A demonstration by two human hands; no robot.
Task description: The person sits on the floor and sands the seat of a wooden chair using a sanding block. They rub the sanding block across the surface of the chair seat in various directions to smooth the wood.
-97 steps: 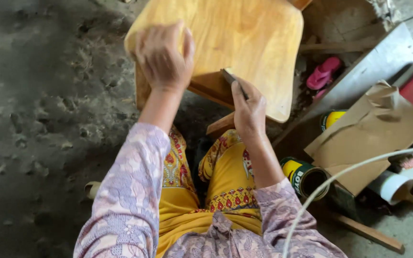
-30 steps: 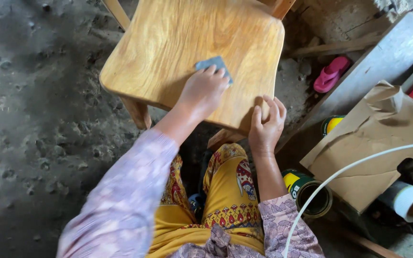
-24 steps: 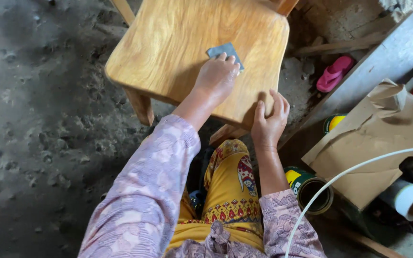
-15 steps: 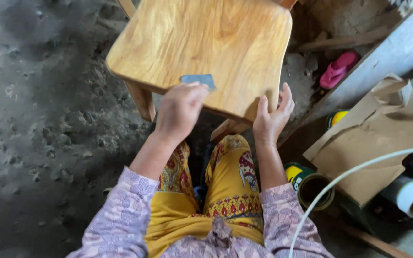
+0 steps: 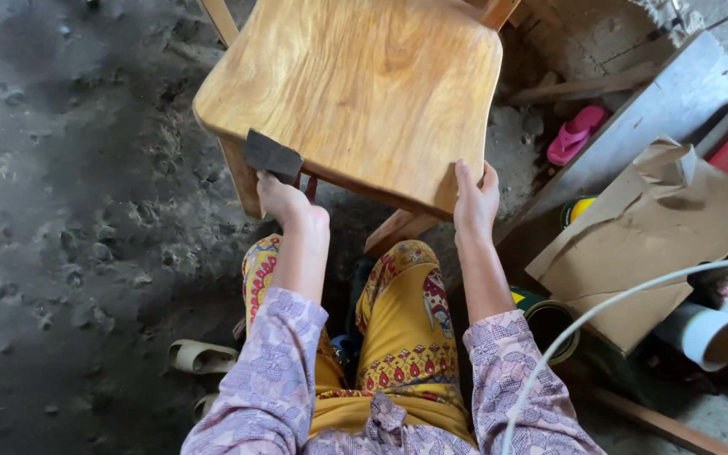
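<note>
A light wooden chair seat (image 5: 364, 84) fills the top centre of the head view, tilted toward me. My left hand (image 5: 284, 198) grips a dark grey piece of sandpaper (image 5: 271, 156) and presses it against the seat's near front edge, close to the left corner. My right hand (image 5: 475, 198) clasps the seat's near right corner, fingers over the edge. My knees in yellow patterned trousers (image 5: 406, 337) sit below the chair.
Dark rough ground (image 5: 69, 211) spreads to the left. On the right lie brown cardboard (image 5: 650, 236), a grey board (image 5: 634, 118), a pink sandal (image 5: 576, 135), a tin (image 5: 549, 316), a white cable (image 5: 600, 316) and a paper roll (image 5: 709, 333).
My left hand slid the sandpaper from the seat's top surface down and left to the front edge. The right hand stayed gripping the right corner.
</note>
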